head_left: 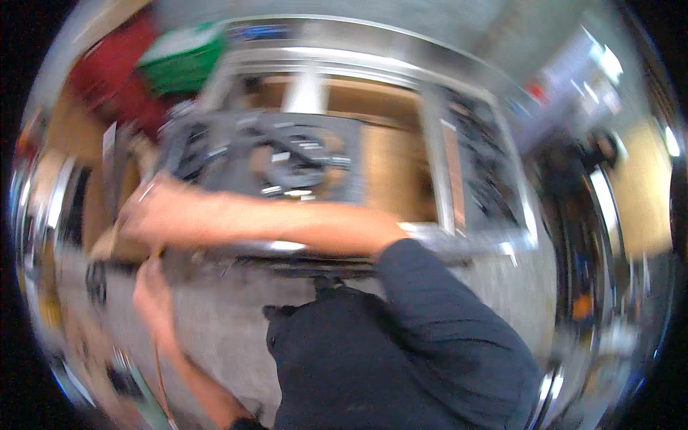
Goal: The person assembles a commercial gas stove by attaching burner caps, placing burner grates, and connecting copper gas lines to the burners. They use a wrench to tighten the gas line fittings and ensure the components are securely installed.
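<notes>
Everything is smeared by motion. My right hand is at the left, its bare forearm stretched across the front of a metal-framed workbench. Its fingers are too blurred to read, and I cannot tell what, if anything, they hold. Just below it, my left hand is closed round a thin orange-brown cord or hose, which hangs down along my left forearm. A short length of it shows between the two hands. Close to my right hand is a brown, cardboard-like piece.
A dark grey panel with black parts and a ring-shaped cutout lies on the bench. Right of it is a brown board. A green bin and a red object stand far left. A pale cylinder is far right.
</notes>
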Motion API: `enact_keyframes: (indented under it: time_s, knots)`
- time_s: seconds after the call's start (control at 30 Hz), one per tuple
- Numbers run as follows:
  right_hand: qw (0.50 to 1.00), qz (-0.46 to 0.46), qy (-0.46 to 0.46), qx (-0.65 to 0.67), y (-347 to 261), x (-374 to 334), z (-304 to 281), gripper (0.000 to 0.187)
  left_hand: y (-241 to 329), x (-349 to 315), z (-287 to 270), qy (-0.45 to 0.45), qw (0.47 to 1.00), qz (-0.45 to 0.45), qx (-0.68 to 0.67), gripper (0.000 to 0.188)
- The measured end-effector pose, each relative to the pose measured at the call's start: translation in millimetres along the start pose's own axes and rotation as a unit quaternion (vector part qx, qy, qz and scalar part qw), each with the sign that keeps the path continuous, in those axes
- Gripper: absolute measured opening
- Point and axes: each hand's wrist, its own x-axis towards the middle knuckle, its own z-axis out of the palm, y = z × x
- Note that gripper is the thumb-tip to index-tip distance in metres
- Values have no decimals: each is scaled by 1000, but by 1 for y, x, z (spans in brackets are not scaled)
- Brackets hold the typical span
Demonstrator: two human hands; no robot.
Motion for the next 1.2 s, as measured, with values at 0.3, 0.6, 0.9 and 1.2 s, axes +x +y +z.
enact_keyframes:
  time_s: [0.3, 0.6, 0.9, 1.2]
  knots:
    - [797, 321, -116, 499, -185, -252, -47, 36, 45, -3, -13, 11, 994, 101, -31, 46]
    - [291, 905, 290, 114, -416, -603, -120, 31, 153, -96, 102, -470, 815, 319, -111, 26]
    - [339, 861, 214, -314, -380, -800, -304, 30, 294, -307, 244, -711, 613, 325, -114, 31]
    - [313, 897, 53, -307, -362, -924, -409, 50, 570, -532, 492, -629, 682, 327, -178, 32]
